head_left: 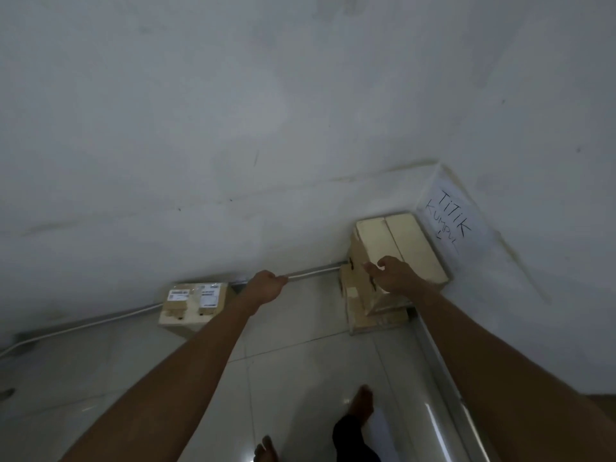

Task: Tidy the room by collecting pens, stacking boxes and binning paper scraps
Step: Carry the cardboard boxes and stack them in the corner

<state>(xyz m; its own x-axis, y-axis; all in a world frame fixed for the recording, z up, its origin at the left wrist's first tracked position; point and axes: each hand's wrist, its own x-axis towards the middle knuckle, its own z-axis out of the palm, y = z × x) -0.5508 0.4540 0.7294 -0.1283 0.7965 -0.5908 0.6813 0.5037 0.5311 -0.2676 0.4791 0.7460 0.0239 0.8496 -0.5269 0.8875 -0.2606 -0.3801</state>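
A stack of cardboard boxes [393,271] sits in the floor corner under a handwritten sign [450,221]. The right hand [393,273] rests on the top box, fingers spread. The left hand [266,286] hangs curled shut, empty, beside another box [193,305] by the wall.

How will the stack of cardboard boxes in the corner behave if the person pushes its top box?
The top box sits askew on the lower boxes, so a push would probably slide it rather than tip it. It looks like stiff cardboard. The right hand hovers at its front edge; the weight cannot be judged.
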